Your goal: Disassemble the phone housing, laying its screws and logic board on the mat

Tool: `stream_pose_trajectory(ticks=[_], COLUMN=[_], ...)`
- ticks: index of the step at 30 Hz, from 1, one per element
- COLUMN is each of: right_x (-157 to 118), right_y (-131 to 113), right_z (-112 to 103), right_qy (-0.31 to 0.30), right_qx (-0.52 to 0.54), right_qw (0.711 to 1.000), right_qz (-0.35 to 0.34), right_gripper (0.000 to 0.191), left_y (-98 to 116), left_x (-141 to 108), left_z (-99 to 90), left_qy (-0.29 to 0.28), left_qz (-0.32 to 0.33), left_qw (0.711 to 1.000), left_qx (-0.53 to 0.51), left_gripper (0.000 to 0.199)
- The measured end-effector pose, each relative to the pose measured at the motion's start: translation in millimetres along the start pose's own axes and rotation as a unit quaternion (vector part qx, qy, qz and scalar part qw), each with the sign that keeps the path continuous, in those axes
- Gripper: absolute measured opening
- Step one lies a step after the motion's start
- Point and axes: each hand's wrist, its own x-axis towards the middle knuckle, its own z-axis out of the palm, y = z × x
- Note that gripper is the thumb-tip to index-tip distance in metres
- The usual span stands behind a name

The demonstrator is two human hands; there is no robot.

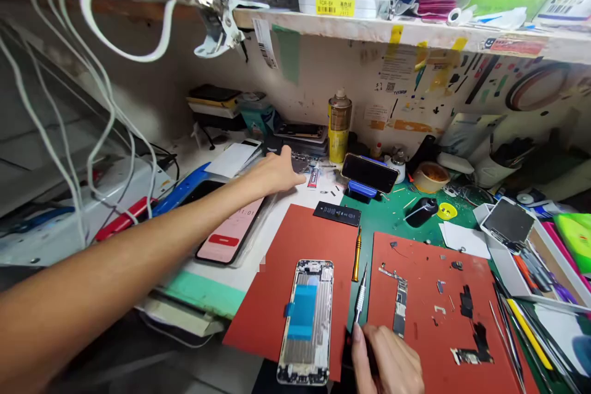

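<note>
My left hand (pixel 279 171) reaches across to the back of the bench, beside dark flat pieces and a small glue tube (pixel 314 176). Its thumb is stretched apart from the fingers, which are partly hidden; I see nothing held. Low in the view, my right hand (pixel 390 357) is closed around the rear of a silver pen-shaped tool (pixel 361 298) with a thin pointed tip. Left of it lies an opened phone housing (pixel 323 320) with blue film (pixel 302 313) inside, on a red mat (pixel 268 308). A black phone battery (pixel 338 213) lies at that mat's far edge.
A gold screwdriver (pixel 357 255) lies between the mats. The right red mat (pixel 429 295) carries a logic board (pixel 400 308) and small parts. Beyond stand a propped phone (pixel 368 173) and a spray can (pixel 339 126). A lit phone (pixel 226 231) lies under my left forearm; a shelf (pixel 360 28) overhangs.
</note>
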Motion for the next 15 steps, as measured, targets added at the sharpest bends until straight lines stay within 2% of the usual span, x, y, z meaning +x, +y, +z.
stream_pose_trajectory(ticks=[3,5,7,9,12,14,15], right_x=[5.1,8.4,10.6,9.8,-1.6,-14.9,-21.9], right_y=[1.3,3.0,3.7,0.6,-16.3,-35.3,-45.8], right_z=[-6.3,-10.3,-14.3,-18.0,-20.0,-15.7,-11.6], right_qy=[-0.014,-0.017,-0.031,-0.043,-0.048,-0.075,-0.101], right_qx=[0.021,0.027,0.036,0.055,0.117,0.176,0.209], right_qw=[0.999,0.999,0.998,0.998,0.988,0.964,0.944], right_qz=[-0.029,-0.039,-0.03,-0.002,0.086,0.183,0.236], right_gripper=[0.019,0.019,0.021,0.023,0.029,0.035,0.038], left_y=[-12.9,-23.6,-35.8,-48.8,-64.2,-66.3,-63.9], left_x=[-33.0,-68.3,-112.6,-160.7,-227.6,-263.4,-278.6], left_z=[-17.1,-23.3,-19.1,-1.1,48.0,85.5,102.5], left_qy=[0.024,0.055,0.059,0.095,0.144,0.192,0.21], left_qz=[0.013,0.025,0.029,0.056,0.125,0.167,0.176], left_qw=[1.0,0.998,0.996,0.987,0.965,0.949,0.944], left_qx=[-0.01,-0.033,-0.054,-0.121,-0.182,-0.185,-0.184], left_gripper=[0.074,0.068,0.062,0.057,0.045,0.041,0.042])
